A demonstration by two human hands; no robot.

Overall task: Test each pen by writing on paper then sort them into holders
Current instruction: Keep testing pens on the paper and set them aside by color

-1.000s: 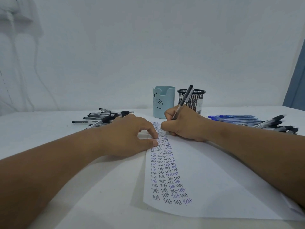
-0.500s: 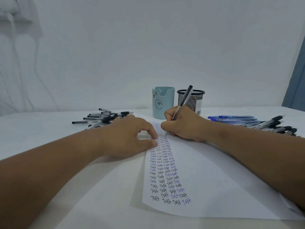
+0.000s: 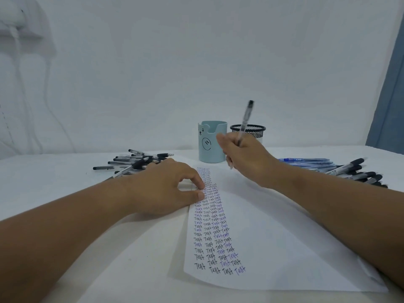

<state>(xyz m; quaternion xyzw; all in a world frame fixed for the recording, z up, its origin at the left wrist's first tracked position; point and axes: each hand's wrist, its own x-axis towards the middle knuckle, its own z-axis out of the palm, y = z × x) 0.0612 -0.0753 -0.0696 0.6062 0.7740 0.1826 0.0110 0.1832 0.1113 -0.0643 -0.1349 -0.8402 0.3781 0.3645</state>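
Note:
A white sheet of paper (image 3: 284, 241) lies on the table, its left part filled with columns of the word "Test" in black and blue ink. My left hand (image 3: 166, 189) rests on the sheet's left edge, thumb and fingertips pressing it down. My right hand (image 3: 242, 156) grips a clear pen with a black cap (image 3: 246, 119), lifted off the paper and pointing steeply up. Behind it stand a light-blue bear-faced holder (image 3: 209, 143) and a black mesh holder (image 3: 251, 129).
Several black-capped pens (image 3: 135, 161) lie heaped at the back left of the white table (image 3: 54, 176). At the right lie several blue pens (image 3: 306, 160) and several more black pens (image 3: 358, 171). A white wall is behind; a blue curtain (image 3: 391, 88) hangs far right.
My right hand has lifted the pen off the paper and raised it toward the holders; the pen now stands more upright. My left hand stays on the sheet.

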